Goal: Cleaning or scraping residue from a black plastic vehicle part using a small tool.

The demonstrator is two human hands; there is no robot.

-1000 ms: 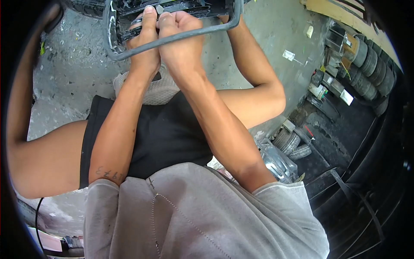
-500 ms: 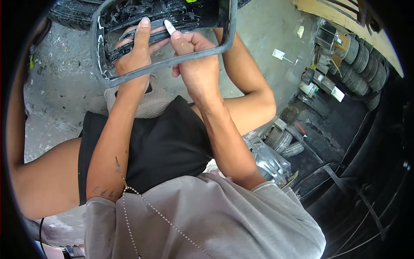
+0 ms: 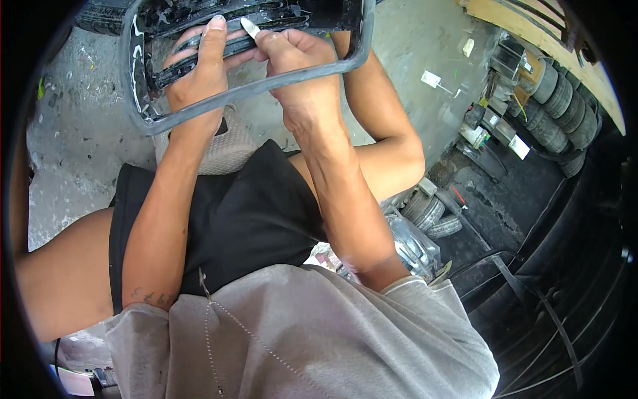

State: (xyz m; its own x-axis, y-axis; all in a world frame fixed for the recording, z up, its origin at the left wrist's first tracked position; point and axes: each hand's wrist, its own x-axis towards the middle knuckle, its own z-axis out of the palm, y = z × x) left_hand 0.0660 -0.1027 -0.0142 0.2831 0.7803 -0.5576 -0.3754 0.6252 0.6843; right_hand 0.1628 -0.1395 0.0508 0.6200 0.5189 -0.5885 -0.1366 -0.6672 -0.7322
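At the top of the view, a black rectangular plastic frame (image 3: 266,84) with rounded corners is held up in front of me. White smears mark its inner walls, and dark slats (image 3: 240,46) cross its inside. My left hand (image 3: 197,76) reaches inside the frame, closed round the slats with the thumb on the near side. My right hand (image 3: 302,70) also reaches past the near rim and pinches a small tool with a pale, rounded, blade-like tip (image 3: 250,27). That tip lies at the slats, right of my left thumb. The tool's rear end is hidden in my fingers.
Below the frame, a woven light-grey object (image 3: 226,149) sits between my legs on the grey floor (image 3: 73,133). Stacked tyres (image 3: 565,110), boxes and more tyres (image 3: 432,216) line the right side. Another tyre (image 3: 100,22) lies at the top left.
Both hands sit slightly higher and farther left in the view. My right hand and the pale tip have shifted left relative to the frame. Both hands keep their grips.
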